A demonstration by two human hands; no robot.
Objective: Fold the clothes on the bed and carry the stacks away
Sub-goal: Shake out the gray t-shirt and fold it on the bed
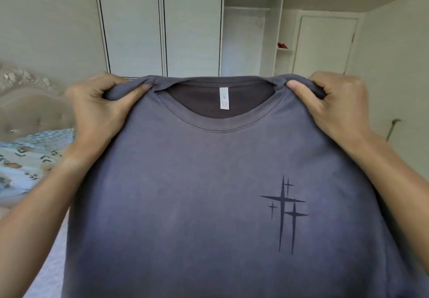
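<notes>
A grey T-shirt (197, 193) hangs in front of me, its front facing the camera, with a dark star print on the chest at the right and a white label inside the collar. My left hand (99, 109) grips the shirt's left shoulder beside the collar, thumb on the front. My right hand (336, 107) grips the right shoulder the same way. The shirt is spread wide between both hands and hides most of the bed below.
A bed with patterned bedding (25, 158) and a padded headboard (23, 98) shows at the left. A white wardrobe (160, 30) with an open compartment (246, 42) stands ahead. A closed door (325, 44) is at the right.
</notes>
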